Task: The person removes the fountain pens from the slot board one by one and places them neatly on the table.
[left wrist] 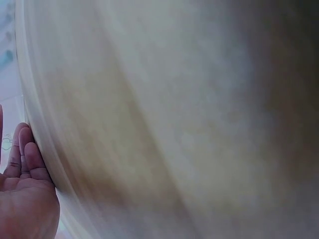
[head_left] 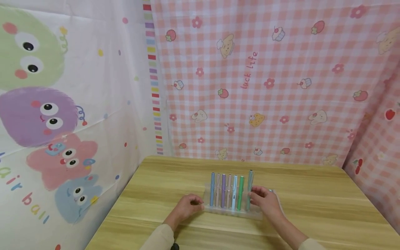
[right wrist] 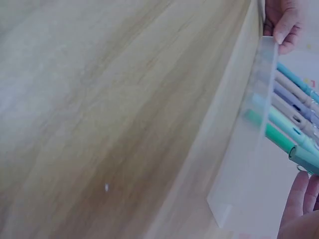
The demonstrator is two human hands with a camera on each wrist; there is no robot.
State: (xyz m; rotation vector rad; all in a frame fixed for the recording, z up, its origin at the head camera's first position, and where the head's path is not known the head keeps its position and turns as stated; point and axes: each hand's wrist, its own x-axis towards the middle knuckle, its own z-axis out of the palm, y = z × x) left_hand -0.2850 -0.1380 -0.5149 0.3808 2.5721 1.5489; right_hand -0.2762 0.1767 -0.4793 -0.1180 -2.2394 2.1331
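Observation:
A clear plastic pen stand [head_left: 231,212] sits on the table, with several pens leaning in a row in it: a blue one [head_left: 212,189] at the left, then pink, a purple pen [head_left: 223,191], pink, light blue and a green pen [head_left: 240,193]. My left hand [head_left: 187,207] pinches the stand's left end between thumb and fingers; the right wrist view shows this grip at the corner. My right hand [head_left: 265,201] holds a grey-teal pen [head_left: 250,184] upright at the right of the green one. In the right wrist view this pen's lower end [right wrist: 302,157] is above the stand.
A pale flat item [head_left: 280,205] lies partly hidden behind my right hand. The wood-grain table [head_left: 156,194] extends around the stand. Patterned curtains [head_left: 265,104] hang at the back and both sides. A small black object [head_left: 175,246] shows by the left sleeve.

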